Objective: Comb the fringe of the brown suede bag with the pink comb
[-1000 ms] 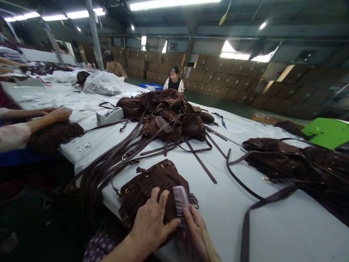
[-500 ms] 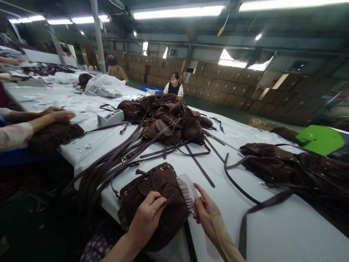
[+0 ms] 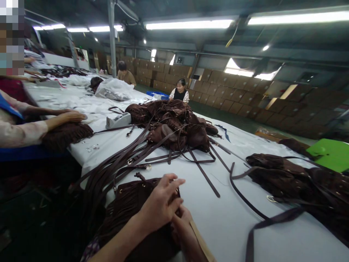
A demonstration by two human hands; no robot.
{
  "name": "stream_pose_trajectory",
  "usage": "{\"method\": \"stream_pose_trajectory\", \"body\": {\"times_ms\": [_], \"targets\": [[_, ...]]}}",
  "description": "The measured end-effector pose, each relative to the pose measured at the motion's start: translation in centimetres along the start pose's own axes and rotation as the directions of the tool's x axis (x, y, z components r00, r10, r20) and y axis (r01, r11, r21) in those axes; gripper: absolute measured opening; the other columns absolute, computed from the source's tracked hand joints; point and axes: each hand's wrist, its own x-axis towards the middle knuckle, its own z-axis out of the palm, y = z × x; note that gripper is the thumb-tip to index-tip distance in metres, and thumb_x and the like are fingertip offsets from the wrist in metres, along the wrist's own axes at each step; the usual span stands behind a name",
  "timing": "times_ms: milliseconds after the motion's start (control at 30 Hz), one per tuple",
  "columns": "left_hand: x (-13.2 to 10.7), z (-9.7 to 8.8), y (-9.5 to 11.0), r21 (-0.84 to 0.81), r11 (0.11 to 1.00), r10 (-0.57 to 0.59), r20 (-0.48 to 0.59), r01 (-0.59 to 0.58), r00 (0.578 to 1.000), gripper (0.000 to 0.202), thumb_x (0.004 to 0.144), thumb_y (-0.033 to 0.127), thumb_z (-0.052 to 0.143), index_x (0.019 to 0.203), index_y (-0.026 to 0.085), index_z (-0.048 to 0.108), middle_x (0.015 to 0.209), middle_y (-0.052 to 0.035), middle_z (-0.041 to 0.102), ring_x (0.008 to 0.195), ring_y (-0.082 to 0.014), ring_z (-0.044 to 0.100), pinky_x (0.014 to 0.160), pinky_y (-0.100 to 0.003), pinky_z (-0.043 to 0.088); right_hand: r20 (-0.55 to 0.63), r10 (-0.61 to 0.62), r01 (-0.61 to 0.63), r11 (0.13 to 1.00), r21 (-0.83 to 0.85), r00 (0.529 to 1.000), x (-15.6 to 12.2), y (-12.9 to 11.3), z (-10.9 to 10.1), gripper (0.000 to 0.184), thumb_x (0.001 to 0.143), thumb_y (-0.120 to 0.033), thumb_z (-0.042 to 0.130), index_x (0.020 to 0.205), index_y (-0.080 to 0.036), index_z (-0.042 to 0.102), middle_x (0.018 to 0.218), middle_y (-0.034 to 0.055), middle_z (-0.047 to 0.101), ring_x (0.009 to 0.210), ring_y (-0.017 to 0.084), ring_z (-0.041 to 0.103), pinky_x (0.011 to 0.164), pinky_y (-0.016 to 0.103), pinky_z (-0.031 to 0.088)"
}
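Fringed brown bag (image 3: 128, 207) lies at the near edge of the desk (image 3: 218, 218), partly overhanging it. Left hand (image 3: 160, 203) rests on top, fingers loosely spread, gripping nothing. Right hand (image 3: 184, 227) sits tucked beneath the left, fingers hidden; whether they hold anything cannot be told. Handling judged unfinished: heaped bags (image 3: 174, 123) and loose straps (image 3: 122, 163) lie beyond

Fringed bag (image 3: 128, 203) on table (image 3: 218, 218); bag pile (image 3: 174, 123) behind it.
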Motion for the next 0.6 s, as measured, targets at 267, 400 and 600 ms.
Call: {"method": "stream_pose_trajectory", "body": {"times_ms": [267, 400, 600], "targets": [[-3.6, -0.3, -3.7, -0.598, 0.741, -0.464, -0.128, 0.305, 0.877, 0.059, 0.078, 0.026, 0.062, 0.131, 0.026, 0.038, 0.116, -0.007, 0.058, 0.101, -0.0188, 0.062, 0.092, -0.035, 0.051, 0.126, 0.089, -0.14, 0.863, 0.486, 0.988, -2.2, -5.2, -1.3, 0.054, 0.065, -0.049, 0.082, 0.104, -0.018, 0.063, 0.051, -0.0073, 0.052, 0.03, 0.001, 0.028, 0.03, 0.013, 0.023], [-5.7, 1.3, -5.8, -0.617, 0.721, -0.428, -0.041, 0.314, 0.903, 0.06, 0.074, 0.026, 0.063, 0.13, 0.025, 0.041, 0.124, -0.0089, 0.057, 0.12, -0.0246, 0.055, 0.107, -0.043, 0.041, 0.183, 0.102, -0.19, 0.797, 0.573, 0.978, -3.0, -6.4, -2.3, 0.063, 0.069, -0.047, 0.079, 0.124, -0.023, 0.058, 0.055, -0.0052, 0.058, 0.033, 0.002, 0.031, 0.032, 0.013, 0.026], [-5.3, 1.9, -2.2, -0.315, 0.886, -0.29, 0.198, 0.341, 0.936, 0.096, 0.064, 0.025, 0.072, 0.147, 0.026, 0.024, 0.143, -0.0099, 0.044, 0.133, -0.0288, 0.041, 0.115, -0.046, 0.03, 0.135, 0.172, -0.219, 0.786, 0.579, 0.976, -2.7, -4.6, -3.1, 0.069, 0.067, -0.045, 0.081, 0.126, -0.022, 0.055, 0.046, -0.0085, 0.051, 0.03, 0.002, 0.026, 0.029, 0.012, 0.02]]}}
